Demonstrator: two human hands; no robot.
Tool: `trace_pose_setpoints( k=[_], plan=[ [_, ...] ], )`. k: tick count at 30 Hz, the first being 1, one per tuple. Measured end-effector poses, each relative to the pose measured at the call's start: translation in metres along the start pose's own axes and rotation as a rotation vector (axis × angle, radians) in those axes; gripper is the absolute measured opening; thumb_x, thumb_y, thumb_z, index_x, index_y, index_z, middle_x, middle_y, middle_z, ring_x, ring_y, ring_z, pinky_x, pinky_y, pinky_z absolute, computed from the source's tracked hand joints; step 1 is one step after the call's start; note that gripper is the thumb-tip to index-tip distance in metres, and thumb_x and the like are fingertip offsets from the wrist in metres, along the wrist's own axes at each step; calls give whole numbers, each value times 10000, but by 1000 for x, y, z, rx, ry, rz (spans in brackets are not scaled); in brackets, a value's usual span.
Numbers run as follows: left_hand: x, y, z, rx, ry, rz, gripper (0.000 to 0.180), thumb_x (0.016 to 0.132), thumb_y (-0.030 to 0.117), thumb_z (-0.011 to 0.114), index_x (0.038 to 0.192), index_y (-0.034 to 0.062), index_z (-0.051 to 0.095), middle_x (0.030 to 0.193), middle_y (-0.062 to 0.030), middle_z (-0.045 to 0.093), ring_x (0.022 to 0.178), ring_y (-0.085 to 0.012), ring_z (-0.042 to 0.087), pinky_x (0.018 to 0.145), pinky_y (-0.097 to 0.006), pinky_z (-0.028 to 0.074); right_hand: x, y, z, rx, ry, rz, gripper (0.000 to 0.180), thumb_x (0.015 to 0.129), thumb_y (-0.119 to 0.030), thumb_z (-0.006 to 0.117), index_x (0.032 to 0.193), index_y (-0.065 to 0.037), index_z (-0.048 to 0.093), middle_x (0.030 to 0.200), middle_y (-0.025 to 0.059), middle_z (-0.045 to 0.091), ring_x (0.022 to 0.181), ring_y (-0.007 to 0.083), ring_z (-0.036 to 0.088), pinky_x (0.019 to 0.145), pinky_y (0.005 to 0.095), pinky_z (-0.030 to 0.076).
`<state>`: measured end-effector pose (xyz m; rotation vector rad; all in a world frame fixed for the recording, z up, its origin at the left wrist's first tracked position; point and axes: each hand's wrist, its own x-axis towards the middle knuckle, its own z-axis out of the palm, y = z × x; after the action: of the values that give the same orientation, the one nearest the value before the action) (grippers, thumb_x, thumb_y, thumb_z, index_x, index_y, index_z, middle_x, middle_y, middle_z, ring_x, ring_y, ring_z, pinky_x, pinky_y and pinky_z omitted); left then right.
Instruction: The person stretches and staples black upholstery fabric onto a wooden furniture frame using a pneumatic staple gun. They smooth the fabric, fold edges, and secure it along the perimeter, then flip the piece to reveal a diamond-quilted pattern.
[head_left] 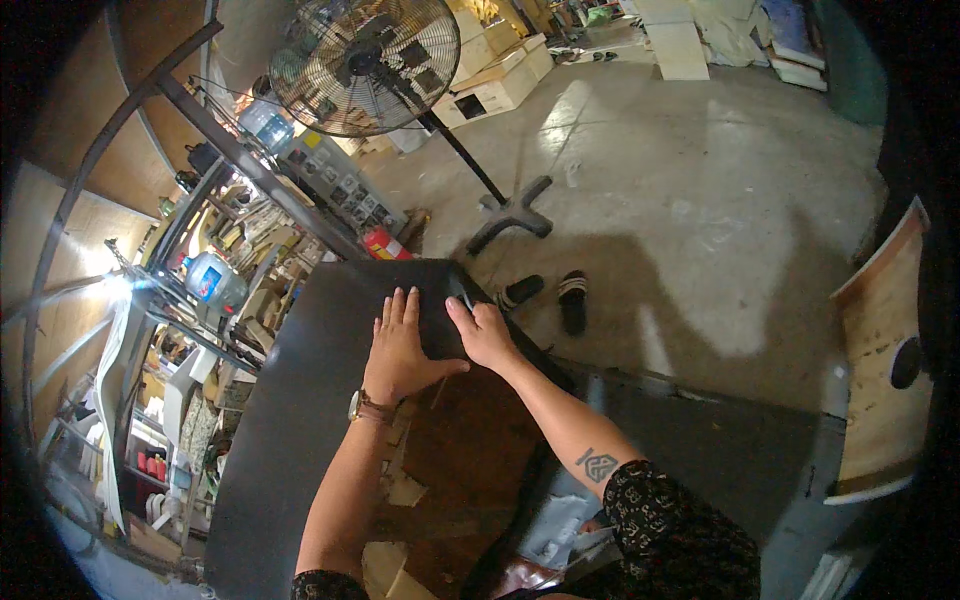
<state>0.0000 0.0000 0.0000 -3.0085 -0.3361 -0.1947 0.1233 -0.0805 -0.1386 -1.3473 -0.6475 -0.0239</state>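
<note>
A dark sheet (290, 400) covers a raised surface in front of me, with a brown board (470, 450) bare beside it. My left hand (402, 350) lies flat on the sheet, fingers together and thumb spread toward the right. Close by, my right hand (485, 335) is closed at the sheet's right edge, near the far corner. A thin, pale sliver shows by its thumb; whether it is a tool or the sheet's edge, I cannot make out.
A large pedestal fan (365, 65) stands ahead. Black slippers (573, 300) lie on the concrete floor (680, 200). Cluttered shelves with a water jug (213, 282) line the left, near a red canister (385, 245). A wooden panel (880, 350) stands at right. Scraps (405, 490) lie on the board.
</note>
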Motion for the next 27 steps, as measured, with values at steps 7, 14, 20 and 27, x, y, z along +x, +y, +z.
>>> trace_pose_setpoints(
  k=[7,14,20,27],
  plan=[
    [45,-10,5,-267,-50,-103,1042,903,790,609,1679,161,310,1738,-245,214,1625,-409,153,1275,-626,127,-11,24,-6,297,4,-174,385,1068,-292,620,855,20,695,676,171,648,574,238,590,578,432,441],
    [88,8,24,-14,19,-226,1203,737,713,840,1676,191,300,1718,-265,251,1586,-479,226,1204,-703,261,-16,24,-14,226,-69,-72,434,1065,-294,654,756,10,626,589,54,451,594,100,402,520,388,352],
    [92,22,35,99,92,-315,1157,751,659,854,1657,170,327,1659,-301,344,1527,-485,359,1154,-697,369,-30,39,-26,210,-115,6,404,1073,-315,633,840,15,643,660,57,530,709,86,452,621,355,441],
    [85,34,24,131,49,-367,1125,774,663,832,1654,165,337,1661,-286,351,1523,-487,366,1169,-688,361,-302,192,-208,-537,213,790,415,980,-384,656,1072,12,739,946,228,756,866,381,734,787,501,554]
  ],
)
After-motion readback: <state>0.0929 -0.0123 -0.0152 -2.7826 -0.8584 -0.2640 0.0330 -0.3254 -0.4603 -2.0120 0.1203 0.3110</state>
